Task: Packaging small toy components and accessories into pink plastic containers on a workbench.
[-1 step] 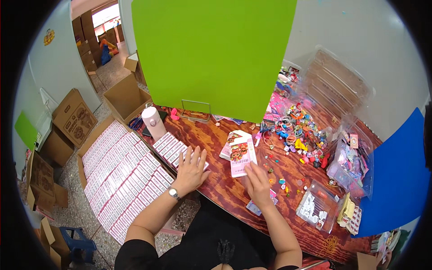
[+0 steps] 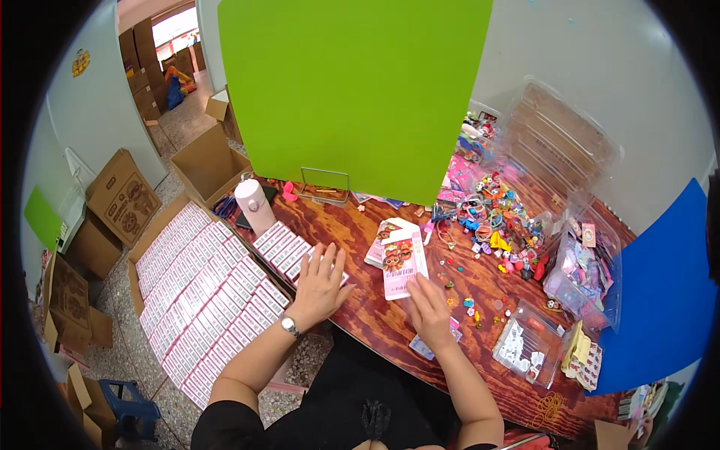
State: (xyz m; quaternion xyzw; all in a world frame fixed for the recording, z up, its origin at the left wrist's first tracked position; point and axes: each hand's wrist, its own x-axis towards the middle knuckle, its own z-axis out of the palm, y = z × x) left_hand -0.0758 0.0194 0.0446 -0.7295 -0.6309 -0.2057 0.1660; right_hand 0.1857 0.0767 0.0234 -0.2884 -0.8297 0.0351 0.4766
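My left hand [image 2: 320, 285] lies with fingers spread over the near end of a short row of small white-and-pink boxes [image 2: 282, 246] at the table's left edge. My right hand [image 2: 429, 309] pinches the lower right corner of a flat pink-and-white printed carton [image 2: 403, 259] with a reddish cartoon picture. The carton is tilted up over the table. Partly behind it lies a stack of similar flat cartons [image 2: 377, 253]. Beneath my right wrist some small printed cards [image 2: 424, 346] show in part.
A large carton full of packed small boxes [image 2: 202, 300] stands at the left. A pink bottle [image 2: 256, 206] is beyond the short row. Colourful trinkets [image 2: 495, 225] cover the right side, near clear plastic tubs [image 2: 581, 274]. A green board [image 2: 352, 97] rises at the back.
The flat carton in my right hand has shifted very slightly toward me. My left hand has stayed in place.
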